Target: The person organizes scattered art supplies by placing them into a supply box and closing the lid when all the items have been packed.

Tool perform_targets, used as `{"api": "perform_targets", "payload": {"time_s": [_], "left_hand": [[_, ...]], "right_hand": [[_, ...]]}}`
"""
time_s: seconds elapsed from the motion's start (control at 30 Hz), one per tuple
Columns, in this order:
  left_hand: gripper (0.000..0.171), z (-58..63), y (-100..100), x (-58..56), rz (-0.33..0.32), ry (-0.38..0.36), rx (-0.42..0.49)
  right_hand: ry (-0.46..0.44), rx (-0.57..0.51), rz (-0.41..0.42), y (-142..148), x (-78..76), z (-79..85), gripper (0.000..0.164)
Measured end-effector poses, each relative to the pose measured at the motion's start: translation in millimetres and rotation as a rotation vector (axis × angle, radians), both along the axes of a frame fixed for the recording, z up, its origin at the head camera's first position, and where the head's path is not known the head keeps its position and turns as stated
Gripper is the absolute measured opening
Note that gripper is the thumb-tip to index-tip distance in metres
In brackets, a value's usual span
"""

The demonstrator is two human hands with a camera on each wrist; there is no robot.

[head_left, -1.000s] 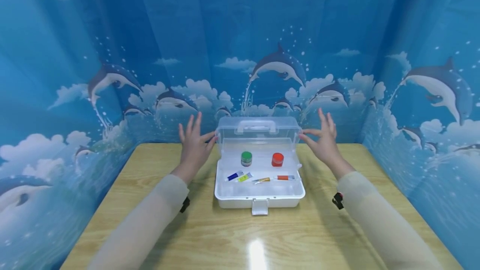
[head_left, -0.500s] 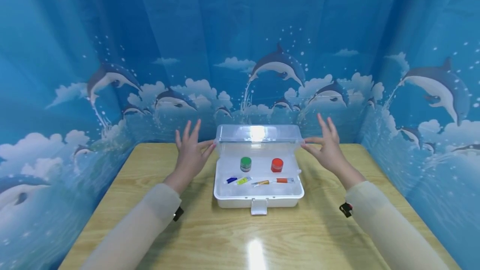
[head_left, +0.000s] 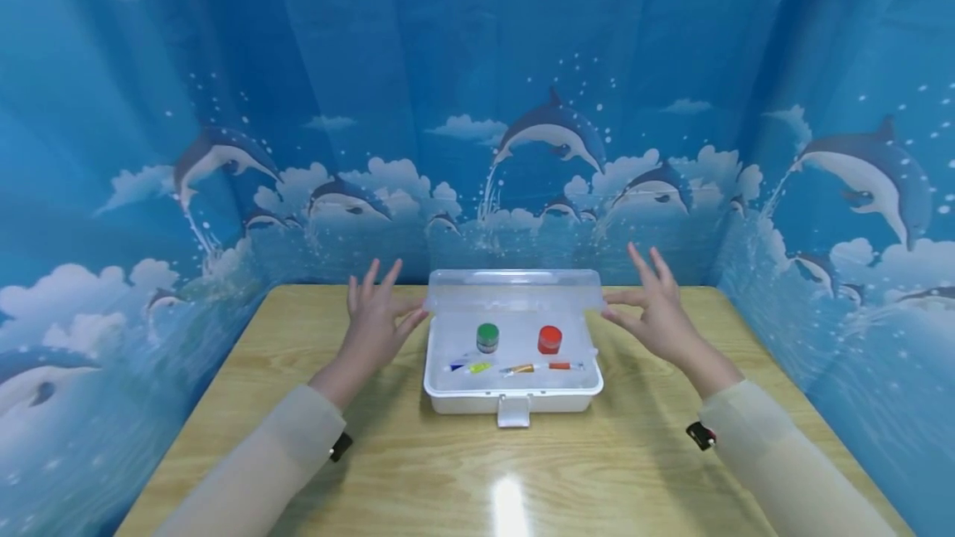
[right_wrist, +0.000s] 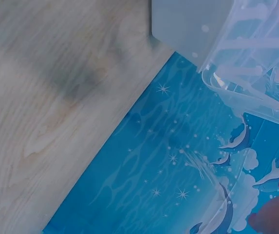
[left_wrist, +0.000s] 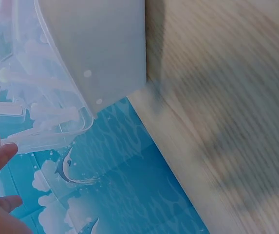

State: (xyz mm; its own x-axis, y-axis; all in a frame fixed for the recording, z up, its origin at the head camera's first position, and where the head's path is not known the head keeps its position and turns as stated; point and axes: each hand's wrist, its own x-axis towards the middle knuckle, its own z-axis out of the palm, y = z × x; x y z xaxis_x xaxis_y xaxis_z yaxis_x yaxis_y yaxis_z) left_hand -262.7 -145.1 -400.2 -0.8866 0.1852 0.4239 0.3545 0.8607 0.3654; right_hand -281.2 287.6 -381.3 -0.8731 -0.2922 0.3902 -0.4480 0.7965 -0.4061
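Note:
A white plastic storage box sits on the table with its clear lid hinged partway up over the back. At the lid's left edge, the thumb and index finger of my left hand pinch it, other fingers spread upward. My right hand pinches the opposite edge likewise. Inside stand a green-capped jar and a red-capped jar. In front of them lie small paint tubes: blue, yellow, ochre and orange. The left wrist view shows the lid's handle.
The box's front latch hangs down toward the wood-grain table. A blue dolphin-print curtain encloses the table at the back and both sides. Dark wrist devices show below the sleeves.
The lid has swung lower, forward and down over the box, with both hands moving down along with it. The jars and tubes keep their places inside.

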Motion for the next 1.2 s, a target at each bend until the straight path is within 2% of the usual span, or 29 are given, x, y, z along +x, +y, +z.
{"api": "perform_targets", "payload": {"time_s": [0.27,0.57,0.97,1.2], "left_hand": [[0.039,-5.8,-3.3,11.2,-0.070,-0.066,0.014],[0.051,-17.3,-3.7,18.6,-0.133,-0.061,0.008],[0.059,-35.0,-5.7,28.6,-0.167,-0.071,0.034],[0.061,-40.4,-6.4,32.3,-0.179,-0.066,0.046]], "right_hand": [[0.026,0.045,0.025,1.7,12.6,-9.5,0.034],[0.113,0.056,0.072,1.0,25.1,-24.8,0.036],[0.179,0.078,0.082,-2.8,43.6,-45.9,0.042],[0.182,0.095,0.082,-4.8,49.9,-52.5,0.046]]}}
